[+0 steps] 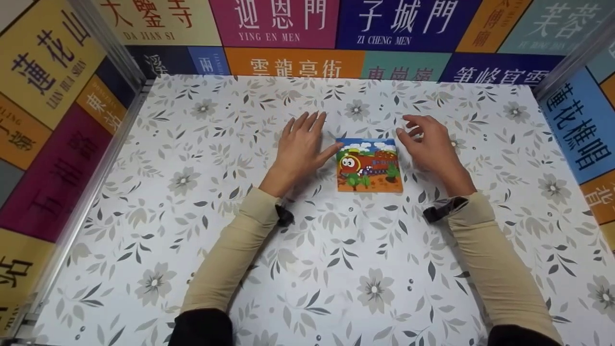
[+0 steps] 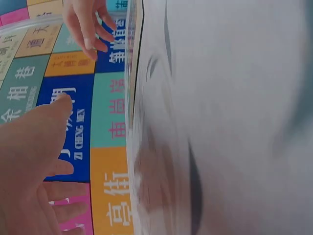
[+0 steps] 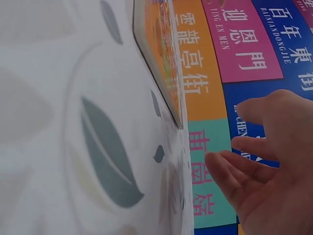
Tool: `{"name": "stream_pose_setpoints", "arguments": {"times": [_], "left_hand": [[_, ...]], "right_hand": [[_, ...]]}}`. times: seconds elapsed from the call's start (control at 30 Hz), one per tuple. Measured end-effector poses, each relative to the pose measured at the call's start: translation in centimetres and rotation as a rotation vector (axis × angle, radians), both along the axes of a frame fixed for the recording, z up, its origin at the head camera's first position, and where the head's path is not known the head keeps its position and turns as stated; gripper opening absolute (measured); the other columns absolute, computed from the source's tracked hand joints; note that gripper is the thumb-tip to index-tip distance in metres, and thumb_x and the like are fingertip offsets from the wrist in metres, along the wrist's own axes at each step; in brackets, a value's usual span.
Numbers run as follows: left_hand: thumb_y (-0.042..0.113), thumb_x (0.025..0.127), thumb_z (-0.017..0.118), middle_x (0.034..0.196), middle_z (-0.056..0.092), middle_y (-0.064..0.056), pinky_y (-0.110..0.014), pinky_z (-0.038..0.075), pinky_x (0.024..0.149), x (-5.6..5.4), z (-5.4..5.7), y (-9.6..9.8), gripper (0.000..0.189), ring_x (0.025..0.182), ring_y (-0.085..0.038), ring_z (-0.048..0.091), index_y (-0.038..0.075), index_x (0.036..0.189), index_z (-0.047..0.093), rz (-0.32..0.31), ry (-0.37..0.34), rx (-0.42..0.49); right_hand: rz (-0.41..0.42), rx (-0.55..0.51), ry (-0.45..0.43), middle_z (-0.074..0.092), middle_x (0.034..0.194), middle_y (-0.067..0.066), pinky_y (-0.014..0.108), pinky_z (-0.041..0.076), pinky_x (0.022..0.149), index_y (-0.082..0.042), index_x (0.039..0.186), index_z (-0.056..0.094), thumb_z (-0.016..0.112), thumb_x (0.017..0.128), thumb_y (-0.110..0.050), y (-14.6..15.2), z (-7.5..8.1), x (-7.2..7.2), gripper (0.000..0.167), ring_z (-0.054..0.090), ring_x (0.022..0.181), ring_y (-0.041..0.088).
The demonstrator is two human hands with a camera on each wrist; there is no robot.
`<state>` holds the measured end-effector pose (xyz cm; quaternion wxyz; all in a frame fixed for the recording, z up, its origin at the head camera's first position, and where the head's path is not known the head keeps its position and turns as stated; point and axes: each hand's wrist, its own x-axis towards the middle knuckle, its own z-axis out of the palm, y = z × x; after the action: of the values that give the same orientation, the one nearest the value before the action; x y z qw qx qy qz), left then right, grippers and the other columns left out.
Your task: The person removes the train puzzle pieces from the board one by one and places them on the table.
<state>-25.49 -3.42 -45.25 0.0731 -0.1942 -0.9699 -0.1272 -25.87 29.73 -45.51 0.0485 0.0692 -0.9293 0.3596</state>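
Observation:
A square, thin picture board with a cartoon train, clouds and green bushes lies on the flowered tabletop. In the head view my left hand is just left of it, fingers spread, the thumb reaching its upper left corner; whether it touches I cannot tell. My right hand hovers off the board's right edge with fingers loosely bent, holding nothing. The right wrist view shows the board's edge from the side, flat on the table, with the right hand apart from it. The left wrist view has the left hand with nothing in its grasp.
The table wears a white cover printed with grey flowers and leaves. Panels of coloured blocks with large characters stand behind it and along both sides. Metal rails run by the left edge.

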Motion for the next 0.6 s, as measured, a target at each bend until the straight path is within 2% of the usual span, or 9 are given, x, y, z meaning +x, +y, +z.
{"name": "stream_pose_setpoints", "arguments": {"times": [0.1, 0.17, 0.27, 0.37, 0.6], "left_hand": [[0.072, 0.105, 0.050, 0.162, 0.056, -0.014, -0.050, 0.035, 0.131, 0.1, -0.1, 1.0, 0.087, 0.155, -0.033, 0.048, 0.005, 0.160, 0.050, -0.053, 0.015, 0.025], [0.068, 0.106, 0.054, 0.156, 0.062, -0.016, -0.047, 0.041, 0.127, 0.2, -0.2, 1.6, 0.082, 0.150, -0.033, 0.054, 0.002, 0.154, 0.056, -0.088, 0.004, 0.060], [0.061, 0.107, 0.058, 0.154, 0.062, -0.018, -0.045, 0.046, 0.123, 0.5, -0.2, 2.5, 0.075, 0.146, -0.032, 0.057, 0.001, 0.152, 0.059, -0.135, -0.067, 0.127], [0.056, 0.108, 0.060, 0.155, 0.060, -0.019, -0.044, 0.047, 0.122, 0.7, -0.3, 3.3, 0.071, 0.145, -0.033, 0.056, 0.001, 0.153, 0.058, -0.177, -0.140, 0.172], [0.043, 0.108, 0.065, 0.150, 0.061, -0.018, -0.042, 0.049, 0.119, 0.6, -0.4, 4.9, 0.061, 0.140, -0.033, 0.058, 0.000, 0.150, 0.059, -0.250, -0.208, 0.210]], "right_hand": [[-0.006, 0.003, -0.056, 0.066, 0.132, 0.021, 0.054, 0.057, 0.102, -0.007, 0.154, 0.059, 0.062, 0.109, -0.043, 0.1, -0.2, 0.0, 0.058, 0.069, 0.121, 0.038], [-0.013, 0.011, -0.104, 0.067, 0.130, 0.019, 0.049, 0.057, 0.099, -0.008, 0.155, 0.059, 0.062, 0.108, -0.046, 0.1, -0.2, 0.0, 0.060, 0.069, 0.121, 0.035], [0.002, 0.008, -0.159, 0.070, 0.128, 0.018, 0.035, 0.056, 0.092, -0.009, 0.154, 0.060, 0.063, 0.108, -0.045, 0.1, -0.3, 0.0, 0.059, 0.070, 0.120, 0.034], [0.041, 0.007, -0.189, 0.073, 0.124, 0.019, 0.022, 0.053, 0.082, -0.009, 0.153, 0.062, 0.066, 0.108, -0.041, 0.0, -0.4, 0.1, 0.055, 0.072, 0.112, 0.032], [0.079, 0.024, -0.226, 0.074, 0.120, 0.018, 0.027, 0.051, 0.083, -0.011, 0.152, 0.063, 0.069, 0.107, -0.034, -0.1, -0.7, 0.1, 0.050, 0.070, 0.108, 0.029]]}}
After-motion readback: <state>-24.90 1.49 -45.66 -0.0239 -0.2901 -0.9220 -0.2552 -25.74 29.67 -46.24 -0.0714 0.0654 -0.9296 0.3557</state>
